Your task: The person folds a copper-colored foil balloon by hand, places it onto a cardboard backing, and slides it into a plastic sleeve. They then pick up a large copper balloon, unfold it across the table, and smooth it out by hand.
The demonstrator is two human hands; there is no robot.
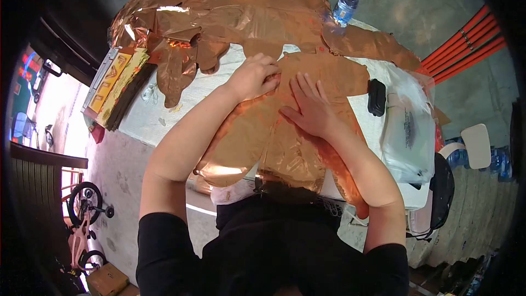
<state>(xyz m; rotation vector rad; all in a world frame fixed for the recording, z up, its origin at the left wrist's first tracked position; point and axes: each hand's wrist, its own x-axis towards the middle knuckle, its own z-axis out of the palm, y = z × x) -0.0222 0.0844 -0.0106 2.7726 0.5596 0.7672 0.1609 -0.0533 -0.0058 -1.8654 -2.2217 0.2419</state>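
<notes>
Copper-coloured foil sheets, which look like flat foil balloons, cover much of the white table (pixel 145 118). Nearest to me lies one flat foil balloon (pixel 235 137), its lower end hanging over the table's near edge. At its upper left, my left hand (pixel 255 78) has its fingers curled in on the foil; the fingertips are partly hidden. To the right, my right hand (pixel 312 107) rests flat on the same balloon with its fingers spread. Beyond both hands a larger crumpled foil piece (pixel 257 16) stretches across the far side.
A blue-capped water bottle (pixel 345 6) stands at the far right. Clear plastic bags (pixel 405 137) and a black case (pixel 376 97) lie on the right. A stack of printed packets (pixel 118 87) sits at the left edge. Orange-red poles (pixel 466 44) lean beyond the table.
</notes>
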